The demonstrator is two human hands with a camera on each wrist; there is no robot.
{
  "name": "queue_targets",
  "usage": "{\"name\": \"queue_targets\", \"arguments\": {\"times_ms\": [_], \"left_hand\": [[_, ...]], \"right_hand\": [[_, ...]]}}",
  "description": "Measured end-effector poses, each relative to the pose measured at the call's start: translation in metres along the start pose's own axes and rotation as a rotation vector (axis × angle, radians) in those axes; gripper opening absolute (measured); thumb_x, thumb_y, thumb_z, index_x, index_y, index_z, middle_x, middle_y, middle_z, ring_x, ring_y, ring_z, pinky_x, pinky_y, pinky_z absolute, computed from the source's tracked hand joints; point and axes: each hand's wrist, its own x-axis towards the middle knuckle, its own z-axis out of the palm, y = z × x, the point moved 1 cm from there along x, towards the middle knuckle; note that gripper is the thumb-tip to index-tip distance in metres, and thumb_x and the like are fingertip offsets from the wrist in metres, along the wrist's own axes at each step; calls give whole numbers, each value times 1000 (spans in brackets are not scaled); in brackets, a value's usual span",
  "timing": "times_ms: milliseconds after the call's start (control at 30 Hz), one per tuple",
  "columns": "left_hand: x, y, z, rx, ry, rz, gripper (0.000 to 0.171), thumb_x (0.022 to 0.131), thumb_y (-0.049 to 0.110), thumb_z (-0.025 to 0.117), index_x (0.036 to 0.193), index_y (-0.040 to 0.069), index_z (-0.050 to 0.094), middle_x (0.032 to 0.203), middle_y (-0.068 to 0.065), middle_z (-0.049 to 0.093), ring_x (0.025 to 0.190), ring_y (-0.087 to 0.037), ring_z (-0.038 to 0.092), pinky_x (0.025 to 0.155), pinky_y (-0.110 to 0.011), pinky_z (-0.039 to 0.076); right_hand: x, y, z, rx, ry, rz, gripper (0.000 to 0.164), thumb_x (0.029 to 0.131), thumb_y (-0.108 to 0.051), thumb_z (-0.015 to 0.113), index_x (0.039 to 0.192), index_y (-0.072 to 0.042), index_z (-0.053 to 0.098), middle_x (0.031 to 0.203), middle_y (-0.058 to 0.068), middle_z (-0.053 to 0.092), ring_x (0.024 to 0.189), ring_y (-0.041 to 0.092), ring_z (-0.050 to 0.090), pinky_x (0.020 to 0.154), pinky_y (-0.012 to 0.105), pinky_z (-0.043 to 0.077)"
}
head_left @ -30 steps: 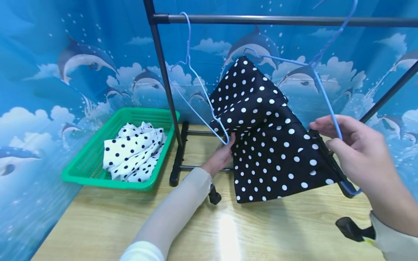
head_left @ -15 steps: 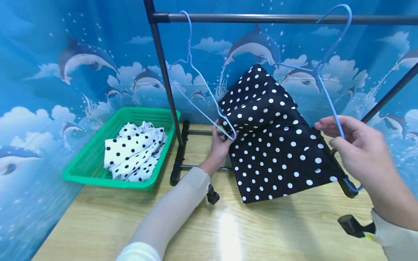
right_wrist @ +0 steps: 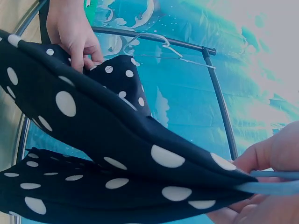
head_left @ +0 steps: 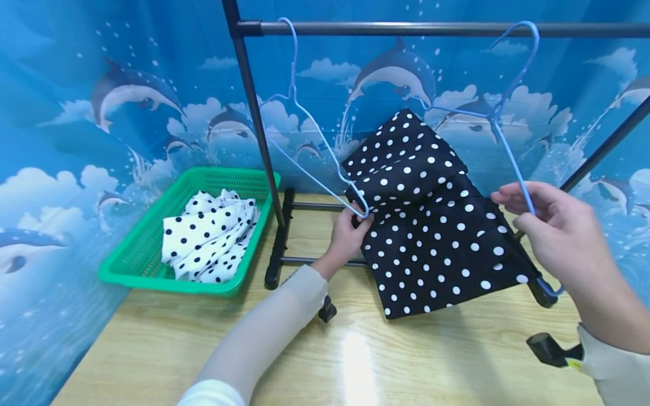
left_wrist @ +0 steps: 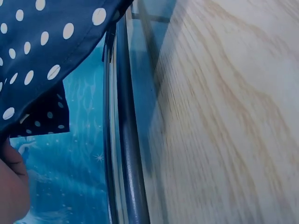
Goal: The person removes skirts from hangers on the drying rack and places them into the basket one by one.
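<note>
Held in the right grip [head_left: 558, 225], the blue hanger [head_left: 495, 117] has dipped; the left grip [head_left: 347, 237] pinches dotted black cloth [head_left: 421, 214], leaving it slung between.

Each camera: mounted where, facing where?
Head: worn on head, facing forward and down at basket, rack and black cloth; left hand, right hand and sleeves show.
Left wrist: on that wrist, facing cloth, rack and table; part of left hand shows.
Right wrist: on that wrist, facing along cloth; both hands show.
Head and right wrist share cloth, both hands.
</note>
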Motion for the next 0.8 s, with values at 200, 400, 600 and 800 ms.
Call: {"name": "queue_targets", "arguments": {"times_ms": [200,400,600,800], "left_hand": [[-1,5,1,131,-59,155,6,90,4,63,84,5,63,91,-9,59,89,-23,55,82,-32,45],[-5,6,1,142,-145,215,23,93,0,59,103,10,77,117,-16,58,108,-26,56,93,-30,47],[-8,6,-1,220,-248,210,40,94,8,61,134,12,59,130,-19,57,92,-21,63,84,-26,51],[-9,8,-1,359,-319,128,73,88,20,72,151,14,35,136,-13,56,108,-26,63,96,-35,47]], "right_hand": [[1,1,0,7,-12,15,38,97,-1,39,130,-11,54,120,5,60,120,29,55,66,8,43],[0,1,0,11,-4,14,38,97,0,38,130,-11,54,119,6,60,119,29,56,57,18,40],[0,-1,1,7,-2,0,38,96,1,38,128,-11,55,120,8,61,112,16,56,59,15,41],[-1,-2,4,-2,-14,6,37,97,0,38,129,-10,54,122,9,61,114,23,56,68,5,40]]}}
